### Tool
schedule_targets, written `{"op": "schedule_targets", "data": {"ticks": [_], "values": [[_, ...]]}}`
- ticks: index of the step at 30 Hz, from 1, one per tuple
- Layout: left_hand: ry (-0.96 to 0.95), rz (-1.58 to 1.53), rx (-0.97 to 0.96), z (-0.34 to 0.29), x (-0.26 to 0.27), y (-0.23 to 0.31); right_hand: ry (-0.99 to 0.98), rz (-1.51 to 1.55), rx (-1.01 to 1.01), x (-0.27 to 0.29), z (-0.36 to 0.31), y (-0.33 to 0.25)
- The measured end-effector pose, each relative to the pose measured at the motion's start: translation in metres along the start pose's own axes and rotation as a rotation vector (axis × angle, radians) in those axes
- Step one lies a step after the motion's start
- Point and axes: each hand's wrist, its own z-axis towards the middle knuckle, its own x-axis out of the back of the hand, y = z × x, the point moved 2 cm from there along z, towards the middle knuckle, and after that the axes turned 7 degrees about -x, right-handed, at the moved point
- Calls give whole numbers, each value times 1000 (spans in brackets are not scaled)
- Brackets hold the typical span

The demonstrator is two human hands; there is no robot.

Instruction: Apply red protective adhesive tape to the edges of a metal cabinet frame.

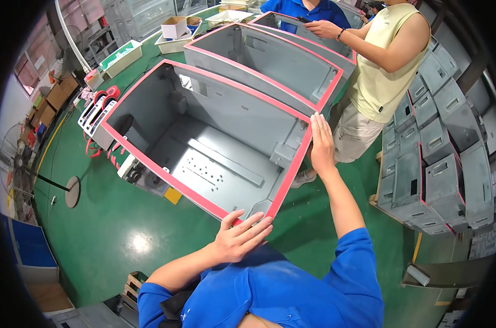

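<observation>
A large grey sheet-metal cabinet (231, 104) stands open side up before me, its rim edged with a red strip (292, 177). My left hand (240, 238) rests across the near corner of this rim, fingers stretched out. At the right-hand corner, my right hand (323, 145) lies along the edge with its fingers straight and close together. Neither hand is wrapped around anything. Inside the cabinet are a floor panel with several small holes (204, 174), a long raised bar (226, 163) and a rectangular cutout (193, 85) in the far wall.
Behind stand two more red-edged cabinets (264, 52). A person in a yellow sleeveless top (393, 60) holds a dark phone-like object, near another in blue (300, 13). Grey cabinets (434, 142) are stacked at right. A fan stand's round base (72, 191) is at left.
</observation>
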Motion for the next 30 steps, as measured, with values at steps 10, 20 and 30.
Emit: {"op": "schedule_targets", "data": {"ticks": [10, 20, 30], "values": [[192, -64, -9, -7, -4, 2, -152, 334, 191, 79, -101, -132], [312, -153, -64, -9, -3, -3, -104, 385, 260, 92, -129, -160], [158, -55, 1, -2, 1, 1, -57, 204, 214, 47, -66, -78]]}}
